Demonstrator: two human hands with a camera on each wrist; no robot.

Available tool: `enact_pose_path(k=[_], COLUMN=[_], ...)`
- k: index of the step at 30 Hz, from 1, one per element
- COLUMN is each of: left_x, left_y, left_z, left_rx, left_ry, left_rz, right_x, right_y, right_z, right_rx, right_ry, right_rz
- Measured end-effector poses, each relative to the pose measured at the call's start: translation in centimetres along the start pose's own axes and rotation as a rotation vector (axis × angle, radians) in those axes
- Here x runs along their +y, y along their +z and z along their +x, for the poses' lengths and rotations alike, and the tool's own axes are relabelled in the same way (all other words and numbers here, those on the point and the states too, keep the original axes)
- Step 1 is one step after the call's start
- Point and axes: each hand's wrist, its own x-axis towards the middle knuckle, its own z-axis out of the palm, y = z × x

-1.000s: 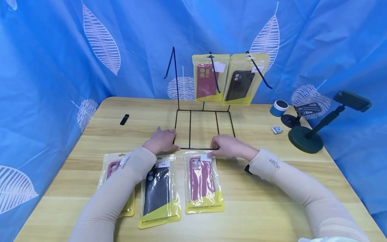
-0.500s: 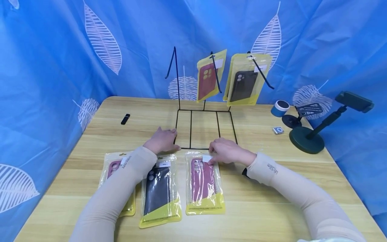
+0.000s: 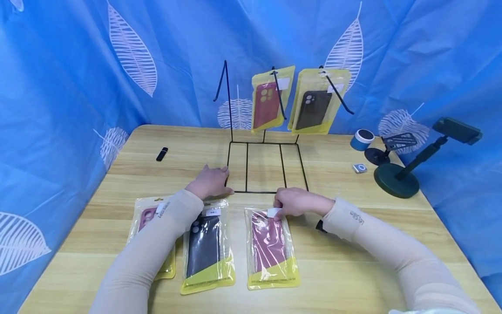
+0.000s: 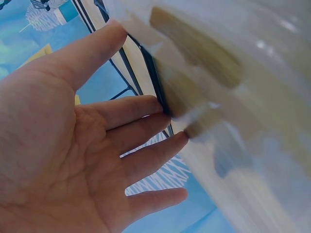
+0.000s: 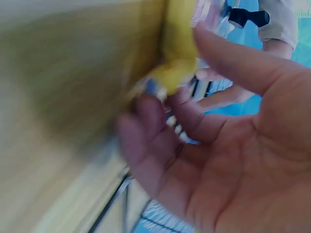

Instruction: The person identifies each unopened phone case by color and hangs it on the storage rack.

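A wire rack (image 3: 246,170) stands at the table's back middle, a bagged pink phone case (image 3: 266,107) and a bagged dark one (image 3: 313,109) hanging on its hooks. My left hand (image 3: 210,181) touches the rack's front left corner, fingers extended, as the left wrist view (image 4: 107,131) confirms. With thumb and curled fingers my right hand (image 3: 298,201) pinches the upper right edge of a bagged pink phone case (image 3: 268,250) in front of the rack. A bagged black phone case (image 3: 204,248) lies left of it. Further left, my sleeve partly hides another bagged pink case (image 3: 147,216).
A green phone stand (image 3: 397,181), a smaller black stand (image 3: 377,156), a blue round tub (image 3: 362,140) and a small silver device (image 3: 359,168) occupy the right back. A black stick (image 3: 162,154) lies at the left. Behind hangs a blue curtain (image 3: 188,56).
My right hand has drawn the bagged pink case a little toward me and to the right. The hanging pink packet has swung on its hook. My left hand has stayed put.
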Motion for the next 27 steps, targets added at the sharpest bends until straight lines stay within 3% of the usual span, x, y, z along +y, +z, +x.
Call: enact_pose_path(k=[7,11,15,22,24,27], left_x=[0.0,0.0,0.0,-0.1,-0.1,-0.1], left_y=[-0.2,-0.1,-0.1,0.1,0.2,0.2], left_z=[0.0,0.1,0.1,0.3,0.4,0.4], left_rx=[-0.004,-0.005,-0.005,0.004,0.003,0.003], left_ry=[-0.003,-0.001,0.0,-0.001,-0.003,-0.003], left_rz=[0.006,0.012,0.013,0.023,0.023,0.023], right_x=[2.1,2.7,2.9,1.7,1.0,-0.2], right_y=[-0.3,-1.5,-3.2,-5.0,-5.3,-5.6], right_z=[-0.6,-0.9,-1.6,-3.4,-4.1,-5.3], right_rx=[-0.085,0.021,0.182,0.322,0.403,0.575], right_ry=[-0.085,-0.098,-0.105,-0.157,-0.19,-0.27], right_rz=[0.549,0.754,0.885,1.09,1.081,0.974])
